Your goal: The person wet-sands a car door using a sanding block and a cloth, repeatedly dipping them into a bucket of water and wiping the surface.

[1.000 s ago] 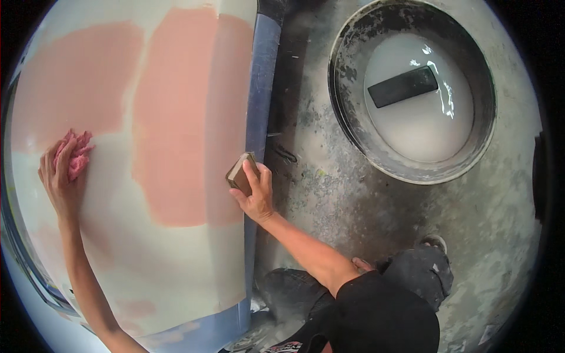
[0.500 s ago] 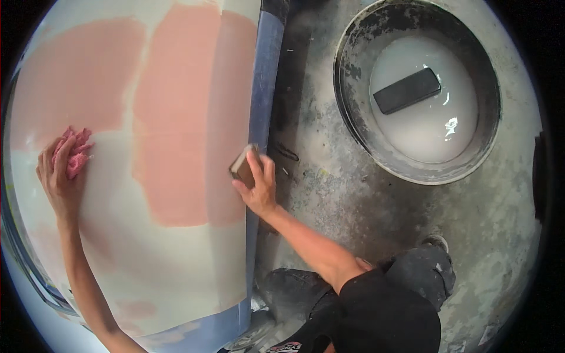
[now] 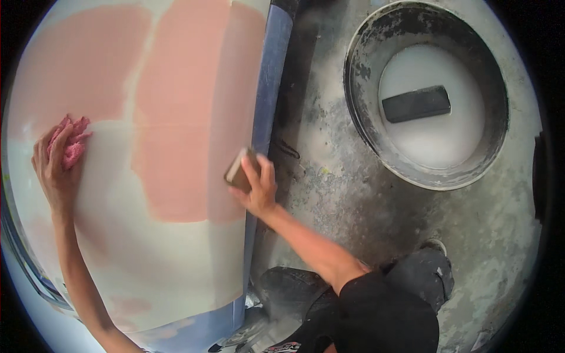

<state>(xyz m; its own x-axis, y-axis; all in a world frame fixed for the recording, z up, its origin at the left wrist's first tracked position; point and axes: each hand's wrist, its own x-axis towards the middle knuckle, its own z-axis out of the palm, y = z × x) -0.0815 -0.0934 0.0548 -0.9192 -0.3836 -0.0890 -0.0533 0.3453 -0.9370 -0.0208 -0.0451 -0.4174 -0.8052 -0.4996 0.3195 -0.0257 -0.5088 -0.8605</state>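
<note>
A large vehicle body panel (image 3: 176,259), cream with smooth pink patches (image 3: 179,106), fills the left side. My left hand (image 3: 57,170) rests on it near the far left, fingers closed round a crumpled pink cloth (image 3: 75,141). At the panel's right edge my right hand (image 3: 259,187) grips a brownish sanding block (image 3: 240,173) by its sides. The block lies against the pink-tinted strip just inside the blue edge; its underside is hidden.
To the right on the stained concrete floor (image 3: 335,206) stands a round dark bucket (image 3: 368,132) holding cloudy whitish water (image 3: 432,144). A black rectangular block (image 3: 416,104) floats in it. The panel's blue side (image 3: 272,70) drops toward the floor. My bent knees are below.
My right hand and the sanding block have shifted slightly left along the panel edge. The left hand stays on the cloth. The black block has turned a little in the water.
</note>
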